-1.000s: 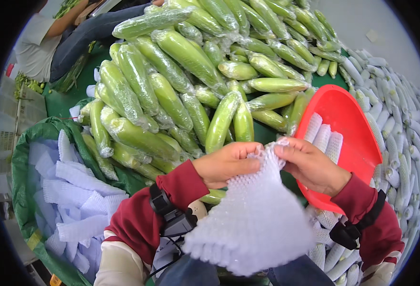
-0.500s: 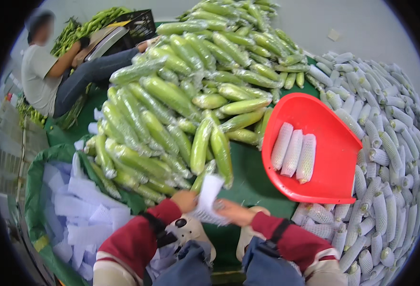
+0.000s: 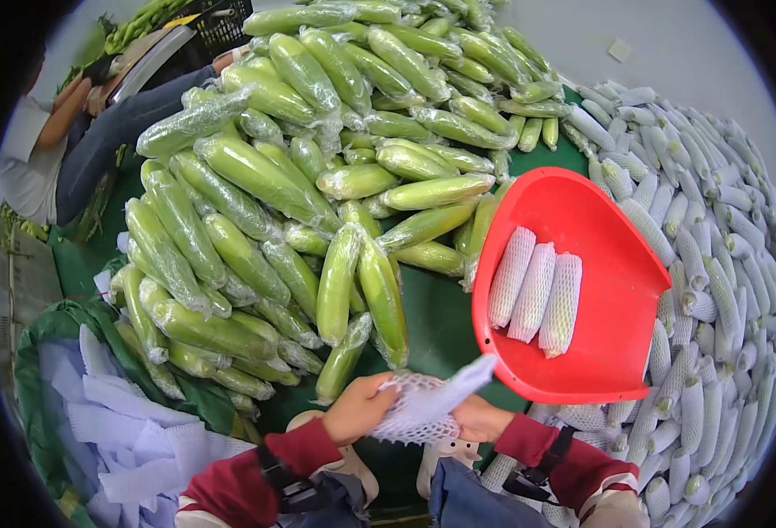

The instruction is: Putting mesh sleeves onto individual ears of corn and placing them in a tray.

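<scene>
A white foam net sleeve [image 3: 419, 407] is stretched between my two hands, its mesh spread at the left and a narrow folded end pointing up to the right. My left hand [image 3: 360, 408] is closed on the mesh's left side. My right hand [image 3: 483, 417] grips the lower right side; its fingertips are partly hidden behind the sleeve. Just beyond my left hand lies a film-wrapped green corn ear [image 3: 344, 356], at the near edge of a large pile of wrapped corn [image 3: 269, 176]. No corn shows inside the sleeve.
A red plastic scoop-shaped tray [image 3: 581, 211] at right holds three netted ears [image 3: 529, 290]. Beyond it spreads a heap of netted ears [image 3: 713, 238]. A green sack [image 3: 31, 370] of flat foam sleeves [image 3: 141, 422] stands at left. Another person [image 3: 53, 145] sits at far left.
The foam sleeve, narrow and upright before, is now spread wider between my hands and tilted right. Both hands have moved right in the picture. The view has shifted, cutting off more of the seated person.
</scene>
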